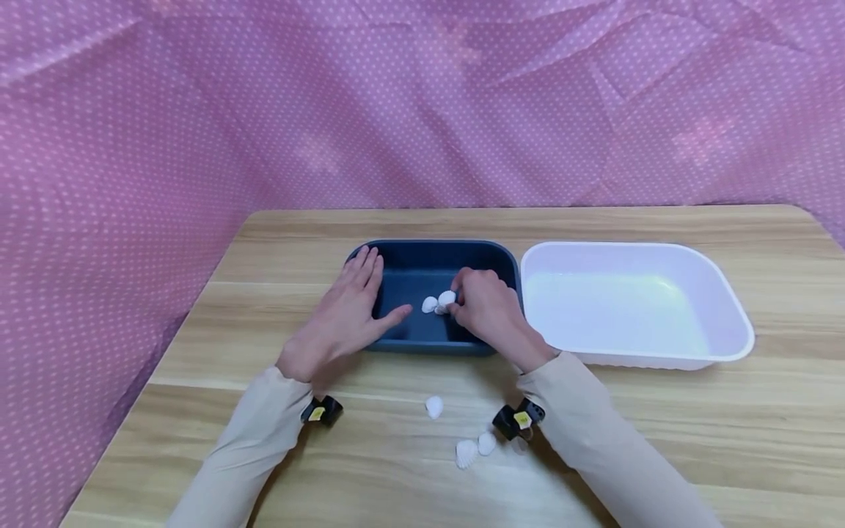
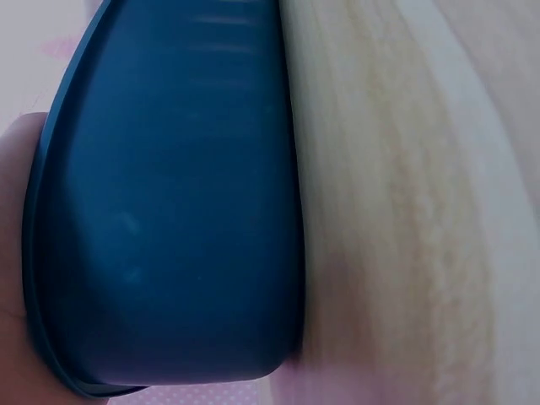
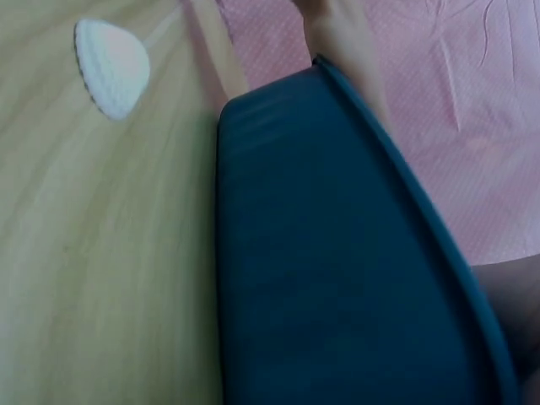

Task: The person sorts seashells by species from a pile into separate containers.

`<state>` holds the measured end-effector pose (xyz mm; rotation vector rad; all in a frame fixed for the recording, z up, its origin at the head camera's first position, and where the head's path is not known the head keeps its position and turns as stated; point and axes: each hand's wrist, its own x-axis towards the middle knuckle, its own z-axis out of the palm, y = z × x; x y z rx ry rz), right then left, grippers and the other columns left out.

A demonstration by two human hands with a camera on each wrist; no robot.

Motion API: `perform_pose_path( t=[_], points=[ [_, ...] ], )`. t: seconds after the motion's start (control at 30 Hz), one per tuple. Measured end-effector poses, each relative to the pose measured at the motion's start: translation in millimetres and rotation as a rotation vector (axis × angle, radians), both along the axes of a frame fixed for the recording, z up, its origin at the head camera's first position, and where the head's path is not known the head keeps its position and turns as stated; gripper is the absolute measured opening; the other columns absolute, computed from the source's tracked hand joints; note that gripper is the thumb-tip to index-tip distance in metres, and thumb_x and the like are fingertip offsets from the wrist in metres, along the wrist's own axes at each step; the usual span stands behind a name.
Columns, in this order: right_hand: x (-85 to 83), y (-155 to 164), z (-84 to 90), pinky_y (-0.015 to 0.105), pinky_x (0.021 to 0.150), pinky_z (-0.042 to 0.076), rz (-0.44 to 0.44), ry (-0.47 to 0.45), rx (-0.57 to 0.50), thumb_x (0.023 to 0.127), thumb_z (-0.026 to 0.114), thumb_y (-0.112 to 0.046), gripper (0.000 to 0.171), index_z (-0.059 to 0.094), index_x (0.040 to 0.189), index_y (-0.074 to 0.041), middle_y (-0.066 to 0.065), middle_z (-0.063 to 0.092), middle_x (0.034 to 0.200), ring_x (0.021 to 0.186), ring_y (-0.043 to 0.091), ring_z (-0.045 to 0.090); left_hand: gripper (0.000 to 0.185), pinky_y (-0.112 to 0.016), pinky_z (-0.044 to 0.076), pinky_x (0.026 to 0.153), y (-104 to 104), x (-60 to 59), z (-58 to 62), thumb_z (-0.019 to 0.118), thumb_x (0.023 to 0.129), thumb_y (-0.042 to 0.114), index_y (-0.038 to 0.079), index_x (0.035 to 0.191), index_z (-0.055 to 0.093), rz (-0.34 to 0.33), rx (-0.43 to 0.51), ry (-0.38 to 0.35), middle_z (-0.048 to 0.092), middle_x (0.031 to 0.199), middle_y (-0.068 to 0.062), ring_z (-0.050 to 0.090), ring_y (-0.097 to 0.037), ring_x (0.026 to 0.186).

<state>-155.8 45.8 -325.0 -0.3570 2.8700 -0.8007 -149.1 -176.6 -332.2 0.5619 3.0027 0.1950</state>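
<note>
A dark blue plastic basin stands on the table, with a few white seashells inside. My left hand lies over its left rim, fingers straight and thumb spread toward the middle, holding nothing. Reaching in from the right side, my right hand pinches a white seashell between thumb and fingertips. Close beside it is another shell. Both wrist views mostly show the basin's outer wall, so the fingers are hidden there.
A larger white basin adjoins the blue one on the right. Nearer the front, a small shell and a ribbed shell lie on the wooden table, with others by the right wrist. A pink dotted cloth hangs behind.
</note>
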Motion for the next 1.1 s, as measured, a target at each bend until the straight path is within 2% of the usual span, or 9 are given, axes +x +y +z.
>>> perform_pose_path(
  t=[0.33, 0.57, 0.9, 1.1],
  points=[
    [-16.4, -6.2, -2.3, 0.033, 0.061, 0.048, -0.017, -0.034, 0.036, 0.088, 0.071, -0.019, 0.019, 0.063, 0.100, -0.006, 0.003, 0.060, 0.077, 0.068, 0.021, 0.057, 0.099, -0.040, 0.004, 0.119, -0.6, -1.7, 0.2, 0.031, 0.091, 0.073, -0.003, 0.152, 0.012, -0.002, -0.005, -0.001, 0.006, 0.160, -0.017, -0.004, -0.026, 0.148],
    [-28.5, -7.6, -5.2, 0.036, 0.067, 0.050, -0.030, -0.058, 0.072, 0.087, 0.069, -0.013, 0.022, 0.061, 0.107, -0.007, 0.008, 0.063, 0.088, 0.073, 0.024, 0.058, 0.096, -0.039, 0.003, 0.119, 3.0, -2.9, 1.8, 0.035, 0.093, 0.069, -0.003, 0.152, 0.011, -0.017, -0.016, -0.010, 0.005, 0.160, -0.016, -0.005, -0.025, 0.148],
    [-32.6, -13.4, -6.2, 0.034, 0.066, 0.048, -0.002, -0.099, 0.088, 0.090, 0.066, -0.016, 0.027, 0.060, 0.116, -0.008, 0.009, 0.062, 0.095, 0.076, 0.025, 0.058, 0.095, -0.039, 0.003, 0.119, 1.0, -2.6, 3.5, 0.035, 0.093, 0.068, -0.002, 0.152, 0.009, -0.006, -0.011, -0.027, 0.004, 0.161, -0.016, -0.006, -0.025, 0.148],
    [-32.1, -14.8, -7.1, 0.034, 0.067, 0.048, 0.006, -0.105, 0.087, 0.091, 0.065, -0.016, 0.026, 0.061, 0.115, -0.009, 0.009, 0.062, 0.094, 0.076, 0.025, 0.058, 0.095, -0.040, 0.003, 0.119, -0.1, -1.6, 3.6, 0.035, 0.093, 0.068, -0.002, 0.153, 0.009, -0.003, -0.012, -0.029, 0.004, 0.161, -0.015, -0.006, -0.025, 0.148]
  ],
)
